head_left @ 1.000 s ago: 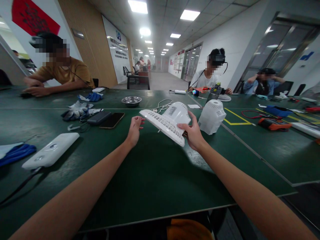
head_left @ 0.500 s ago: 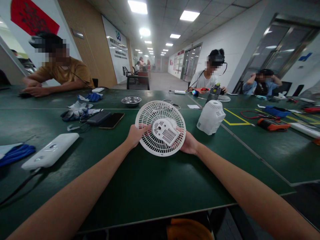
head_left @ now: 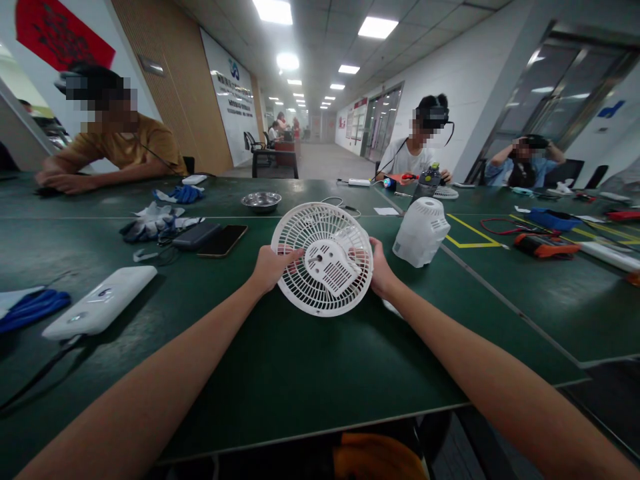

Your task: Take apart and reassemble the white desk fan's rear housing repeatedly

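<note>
A round white fan grille [head_left: 289,288], with a slotted motor mount at its centre, is held tilted up above the green table. My left hand [head_left: 270,268] grips its left rim, thumb over the front and fingers behind the bars. On the opposite rim my right hand [head_left: 384,273] is closed, its fingers partly hidden behind the grille. Under my right wrist a small white piece [head_left: 393,308] shows, mostly covered. To the right of the grille stands a translucent white plastic housing [head_left: 421,233]. A thin pale cable [head_left: 345,208] lies behind the grille.
A metal bowl [head_left: 261,202] is behind the grille. On the left lie a phone [head_left: 223,241], a dark power bank [head_left: 197,235], gloves [head_left: 153,223] and a white device [head_left: 100,303]. An orange multimeter [head_left: 546,246] sits at right. Several people sit across the table.
My right hand has shifted up along the grille's rim, its thumb now at the edge. A white piece has come into view beneath my right wrist. The grille has barely moved.
</note>
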The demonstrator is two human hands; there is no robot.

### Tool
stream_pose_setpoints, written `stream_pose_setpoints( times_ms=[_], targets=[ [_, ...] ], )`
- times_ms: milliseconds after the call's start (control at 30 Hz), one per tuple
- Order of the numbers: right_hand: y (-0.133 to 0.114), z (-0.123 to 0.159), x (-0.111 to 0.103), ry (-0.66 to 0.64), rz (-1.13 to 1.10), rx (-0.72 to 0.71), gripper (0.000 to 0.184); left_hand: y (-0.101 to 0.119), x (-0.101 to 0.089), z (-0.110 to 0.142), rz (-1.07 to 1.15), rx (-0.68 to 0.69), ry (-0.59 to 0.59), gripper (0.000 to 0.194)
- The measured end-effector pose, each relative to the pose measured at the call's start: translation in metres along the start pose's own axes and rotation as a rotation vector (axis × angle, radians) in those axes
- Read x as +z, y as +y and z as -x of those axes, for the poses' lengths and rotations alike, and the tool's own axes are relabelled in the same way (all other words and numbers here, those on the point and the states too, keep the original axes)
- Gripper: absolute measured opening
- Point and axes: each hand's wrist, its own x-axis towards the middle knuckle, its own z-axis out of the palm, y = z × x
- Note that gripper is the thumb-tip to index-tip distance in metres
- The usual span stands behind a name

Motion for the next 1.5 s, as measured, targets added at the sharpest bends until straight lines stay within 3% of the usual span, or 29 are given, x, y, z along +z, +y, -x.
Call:
stream_pose_setpoints(
  times_ms=[67, 200, 333, 433, 533, 667, 800, 933, 1067, 1167, 1333, 1500],
  targets=[
    [-0.005, -0.005, -0.018, 0.149, 0.318, -0.110, 0.081, 0.000, 0.000, 0.000, -0.017, -0.009, 0.001, 0.028],
    [-0.012, -0.014, -0.050, 0.281, 0.913, -0.241, 0.078, -0.005, -0.001, -0.004, 0.007, -0.061, 0.011, 0.028],
    [-0.006, -0.019, -0.061, 0.322, 1.168, -0.154, 0.073, -0.010, -0.005, -0.009, 0.001, -0.092, 0.049, 0.030],
    [-0.004, -0.023, -0.061, 0.335, 1.253, -0.217, 0.060, -0.011, -0.010, -0.012, 0.004, -0.104, 0.083, 0.031],
    [-0.013, -0.024, -0.065, 0.451, 1.237, -0.356, 0.047, -0.010, -0.015, -0.014, 0.009, -0.124, 0.052, 0.033],
    [-0.033, -0.024, -0.083, 0.786, 1.150, -0.493, 0.054, -0.012, -0.020, -0.016, 0.001, -0.136, 0.006, 0.034],
    [-0.035, -0.029, -0.112, 0.975, 0.982, -0.322, 0.074, -0.015, -0.021, -0.018, -0.008, -0.157, -0.001, 0.033],
    [-0.014, -0.040, -0.136, 0.902, 0.799, -0.061, 0.092, -0.016, -0.022, -0.019, -0.012, -0.171, -0.005, 0.033],
    [0.008, -0.047, -0.147, 0.749, 0.753, -0.030, 0.096, -0.013, -0.022, -0.017, 0.003, -0.171, -0.014, 0.033],
    [0.015, -0.050, -0.149, 0.758, 0.751, -0.007, 0.091, -0.009, -0.022, -0.014, 0.021, -0.186, -0.021, 0.033],
    [0.002, -0.049, -0.139, 0.885, 0.770, -0.120, 0.087, -0.008, -0.021, -0.014, 0.024, -0.163, -0.020, 0.030],
    [-0.028, -0.039, -0.111, 0.912, 0.706, -0.387, 0.083, -0.015, -0.022, -0.017, -0.004, -0.108, -0.021, 0.034]
  ],
)
